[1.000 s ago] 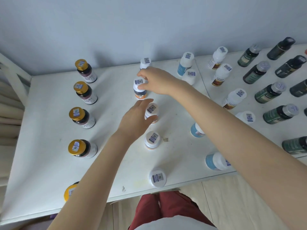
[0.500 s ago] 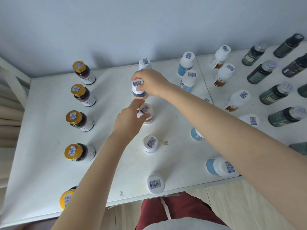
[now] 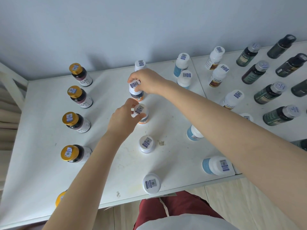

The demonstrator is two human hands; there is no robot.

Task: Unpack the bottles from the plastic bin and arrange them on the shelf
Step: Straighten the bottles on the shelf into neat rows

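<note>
On the white shelf top (image 3: 41, 138), a middle column of white-capped bottles with orange labels runs front to back. My right hand (image 3: 149, 81) grips the cap of the second bottle from the back (image 3: 136, 94), which stands upright. My left hand (image 3: 123, 119) holds the cap of the bottle just in front of it (image 3: 142, 113), also upright. Two more bottles of this column stand nearer me: one (image 3: 147, 144) and another (image 3: 151, 183) at the front edge. The plastic bin is out of view.
A column of gold-capped dark bottles (image 3: 73, 119) lines the left. White bottles with blue labels (image 3: 181, 65) and brown labels (image 3: 215, 58) stand right of the middle, dark green bottles (image 3: 269, 94) farther right. A wall rises behind; the shelf's front edge is near my legs.
Both hands stay on the same two bottles. My left hand has closed more firmly around the cap of its bottle. The view has shifted slightly.
</note>
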